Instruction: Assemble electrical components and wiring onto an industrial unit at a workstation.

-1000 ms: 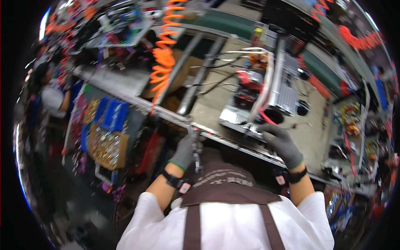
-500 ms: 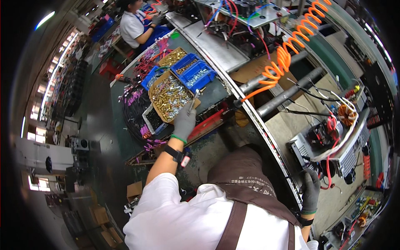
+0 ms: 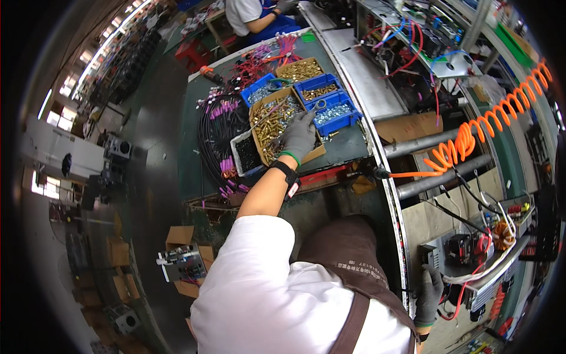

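My left hand (image 3: pixel 299 139), in a grey glove, reaches over a cardboard tray (image 3: pixel 316 153) of brass-coloured fasteners. A slim silver wrench (image 3: pixel 320 105) sticks out past its closed fingers, its ring end over the neighbouring blue bins. The fingertips are partly hidden by the back of the hand. My right hand (image 3: pixel 429 296), also gloved, is low at the right, beside a finned metal unit (image 3: pixel 433 257) with a copper coil and thick white and red wires. Its fingers are extended and apart, with nothing visible in them.
Blue bins (image 3: pixel 335 123) of small screws adjoin the tray. Black cables (image 3: pixel 206 138) with pink ends lie left of it. An orange coiled hose (image 3: pixel 466 141) hangs across the right side. Metal rollers (image 3: pixel 424 141) span the line. Another person (image 3: pixel 244 16) sits at the far end.
The view has shifted, so the bench appears further right. My left hand has moved over the fastener tray, the wrench still in it. My right hand remains beside the metal unit.
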A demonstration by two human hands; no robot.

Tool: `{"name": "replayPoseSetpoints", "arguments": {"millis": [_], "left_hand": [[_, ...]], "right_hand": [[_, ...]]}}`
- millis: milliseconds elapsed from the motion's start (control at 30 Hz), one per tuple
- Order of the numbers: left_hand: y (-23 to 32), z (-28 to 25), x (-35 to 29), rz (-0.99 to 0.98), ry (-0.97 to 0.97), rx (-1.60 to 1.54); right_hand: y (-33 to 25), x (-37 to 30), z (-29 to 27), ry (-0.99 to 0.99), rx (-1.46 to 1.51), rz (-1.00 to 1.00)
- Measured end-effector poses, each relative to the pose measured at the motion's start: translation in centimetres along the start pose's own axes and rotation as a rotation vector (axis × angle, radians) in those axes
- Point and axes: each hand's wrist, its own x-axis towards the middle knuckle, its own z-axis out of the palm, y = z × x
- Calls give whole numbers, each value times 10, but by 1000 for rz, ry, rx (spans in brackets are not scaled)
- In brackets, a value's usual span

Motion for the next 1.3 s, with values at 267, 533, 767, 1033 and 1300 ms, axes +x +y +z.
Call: {"name": "replayPoseSetpoints", "arguments": {"millis": [267, 533, 767, 1033, 1300], "left_hand": [[-106, -80, -62, -410, 573, 82], [-164, -121, -103, -738, 1, 205], [-179, -140, -58, -840, -352, 463], [-186, -160, -78, -1088, -128, -904], [-138, -230, -90, -1168, 0, -1655]], "right_hand": [[-17, 13, 27, -12, 127, 2], [-12, 23, 34, -199, 229, 84], [-9, 10, 33, -218, 165, 87], [0, -14, 28, -230, 148, 46], [14, -39, 26, -209, 205, 14]]}}
